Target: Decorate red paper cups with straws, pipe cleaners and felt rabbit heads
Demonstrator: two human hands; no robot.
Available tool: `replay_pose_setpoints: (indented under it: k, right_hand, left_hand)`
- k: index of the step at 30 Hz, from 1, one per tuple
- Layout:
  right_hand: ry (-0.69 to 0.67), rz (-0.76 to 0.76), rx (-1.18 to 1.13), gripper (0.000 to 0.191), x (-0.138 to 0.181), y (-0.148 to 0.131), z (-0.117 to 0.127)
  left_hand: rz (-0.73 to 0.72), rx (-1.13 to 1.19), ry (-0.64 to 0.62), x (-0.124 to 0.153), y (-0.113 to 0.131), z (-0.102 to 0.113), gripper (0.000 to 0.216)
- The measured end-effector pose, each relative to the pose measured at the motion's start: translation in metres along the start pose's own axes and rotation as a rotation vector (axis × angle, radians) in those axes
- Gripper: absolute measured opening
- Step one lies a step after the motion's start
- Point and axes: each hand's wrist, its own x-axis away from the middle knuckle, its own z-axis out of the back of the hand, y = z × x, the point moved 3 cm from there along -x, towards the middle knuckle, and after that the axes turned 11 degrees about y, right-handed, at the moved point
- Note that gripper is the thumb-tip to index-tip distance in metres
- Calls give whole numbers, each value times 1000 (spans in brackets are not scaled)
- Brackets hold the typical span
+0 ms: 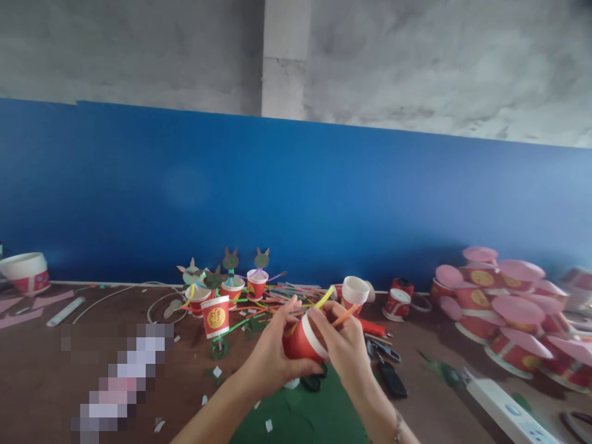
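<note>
My left hand (271,348) is wrapped around a red paper cup (300,340) with a white rim, tilted with its opening toward the right. A yellow straw-like strip (325,297) sticks up from the cup. The fingers of my right hand (346,345) are bent and pressed together at the rim, and an orange straw-like strip (346,314) pokes out from them. How far the strips reach inside the cup is hidden. Beneath my hands lies a green sheet (300,410), with dark scissor handles (311,382) partly showing.
Paper cups with dark cat-shaped heads (230,259) stand behind to the left, beside a pile of coloured strips (296,290). An upright white-rimmed cup (356,290), keys (392,377) and a power strip (506,410) lie rightward. Pink-topped cups (518,308) are stacked far right.
</note>
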Motion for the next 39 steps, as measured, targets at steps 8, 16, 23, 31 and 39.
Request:
replay_pose_setpoints:
  k: [8, 16, 23, 31, 39]
  right_hand:
    - [-70, -22, -132, 29, -2, 5, -3]
    - [74, -101, -323, 31, 1, -4, 1]
    - [-35, -208, -291, 33, -1, -1, 0]
    - [-114, -61, -42, 32, -2, -5, 0]
    - [-268, -10, 219, 18, -10, 7, 4]
  left_hand:
    - [-25, -163, -62, -4, 12, 5, 63]
    - [14, -52, -21, -4, 14, 6, 59]
    - [-49, -150, 29, -4, 16, 7, 65]
    - [-172, -557, 155, -4, 16, 13, 63]
    - [-314, -738, 40, -5, 13, 14, 72]
